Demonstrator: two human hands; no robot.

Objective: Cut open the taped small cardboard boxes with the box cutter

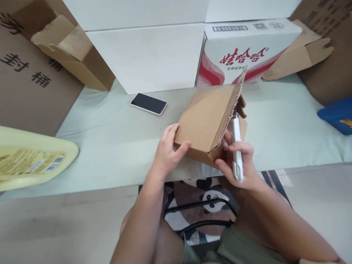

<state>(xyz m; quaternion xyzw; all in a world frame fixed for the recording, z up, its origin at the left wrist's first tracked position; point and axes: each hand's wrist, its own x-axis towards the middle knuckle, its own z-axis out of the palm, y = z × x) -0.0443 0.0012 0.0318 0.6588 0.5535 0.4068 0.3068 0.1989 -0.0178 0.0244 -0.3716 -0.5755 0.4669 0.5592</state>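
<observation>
While the right hand (242, 165) has its grip closed round a white utility knife (237, 150), its long axis running from near to far, tip toward the box flap, the left hand (167, 152) pinches the small cardboard box (205, 123) at the table's (110, 146) near edge. The flap stands open; cutting looks part done.

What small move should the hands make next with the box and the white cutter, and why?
Probably draw the cutter a little further along the box edge. The right hand holds it against the side of the box where a flap already stands up with a ragged, corrugated edge, and the left hand steadies the box at its near corner.
</observation>
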